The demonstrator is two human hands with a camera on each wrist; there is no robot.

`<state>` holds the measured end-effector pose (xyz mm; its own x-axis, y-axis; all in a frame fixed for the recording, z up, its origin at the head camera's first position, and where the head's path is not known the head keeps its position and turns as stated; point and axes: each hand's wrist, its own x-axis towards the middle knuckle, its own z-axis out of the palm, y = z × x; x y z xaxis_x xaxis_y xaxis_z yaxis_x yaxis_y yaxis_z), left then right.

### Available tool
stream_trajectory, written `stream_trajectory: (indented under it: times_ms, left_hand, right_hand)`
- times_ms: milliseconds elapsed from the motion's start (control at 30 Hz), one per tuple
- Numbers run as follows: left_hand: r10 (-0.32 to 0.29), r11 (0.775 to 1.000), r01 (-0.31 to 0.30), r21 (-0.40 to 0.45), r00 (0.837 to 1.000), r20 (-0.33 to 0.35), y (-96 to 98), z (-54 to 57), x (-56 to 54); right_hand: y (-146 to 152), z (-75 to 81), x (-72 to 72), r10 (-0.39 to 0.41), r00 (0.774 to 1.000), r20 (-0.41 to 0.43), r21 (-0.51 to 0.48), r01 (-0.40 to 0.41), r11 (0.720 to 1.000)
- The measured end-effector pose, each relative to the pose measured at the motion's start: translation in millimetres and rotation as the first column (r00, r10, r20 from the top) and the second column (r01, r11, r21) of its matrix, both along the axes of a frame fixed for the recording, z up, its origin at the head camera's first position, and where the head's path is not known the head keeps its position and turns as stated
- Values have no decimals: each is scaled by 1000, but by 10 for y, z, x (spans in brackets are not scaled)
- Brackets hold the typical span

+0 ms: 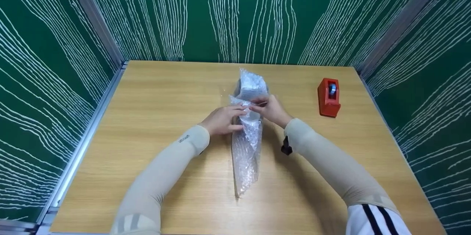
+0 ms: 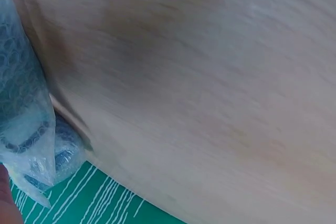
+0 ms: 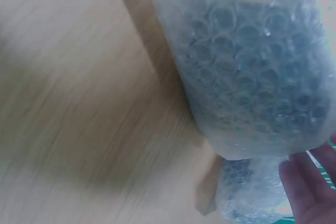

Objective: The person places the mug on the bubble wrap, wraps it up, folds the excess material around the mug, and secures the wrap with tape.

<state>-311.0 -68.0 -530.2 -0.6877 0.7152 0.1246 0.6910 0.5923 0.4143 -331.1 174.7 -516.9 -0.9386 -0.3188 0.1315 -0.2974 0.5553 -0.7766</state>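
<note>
In the head view a long, narrow bundle of clear bubble wrap (image 1: 248,146) lies lengthwise on the table, with a folded part standing up at its far end. Something dark shows through the bubbles (image 3: 252,72) in the right wrist view; its kind is hidden. My left hand (image 1: 223,119) rests on the bundle from the left, fingers reaching over the plastic and thumb apart from them. From the right, my right hand (image 1: 273,109) pinches the wrap near the middle of the bundle. Its fingers (image 3: 307,187) touch the edge of the wrap in the right wrist view.
A red tape dispenser (image 1: 328,98) with a roll of tape stands at the right back of the wooden table (image 1: 162,95). Green panels (image 1: 198,14) with white wavy lines enclose the table at the back and sides, joined by metal posts (image 1: 97,14).
</note>
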Motion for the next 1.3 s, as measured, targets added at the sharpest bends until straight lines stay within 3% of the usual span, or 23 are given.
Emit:
stream_trajectory:
  times_ms: [200, 400, 667, 900, 1300]
  left_hand:
    - [-9, 999, 13, -45, 996, 84, -44, 31, 4]
    - [-13, 998, 21, -53, 990, 137, -57, 45, 21]
    - [-1, 1000, 3, -29, 999, 44, -24, -64, 52]
    - [36, 999, -37, -21, 998, -44, 43, -210, 66]
    - [86, 996, -89, -2, 975, -203, 176, -343, 81]
  right_hand:
    - [77, 83, 216, 101, 989, -106, 45, -96, 994]
    - [212, 37, 368, 200, 967, -161, 73, -190, 979]
    - [416, -94, 479, 218, 967, -130, 99, -206, 974]
    - [475, -252, 496, 203, 964, -173, 82, -192, 978]
    - [417, -347, 471, 215, 962, -169, 42, -210, 977]
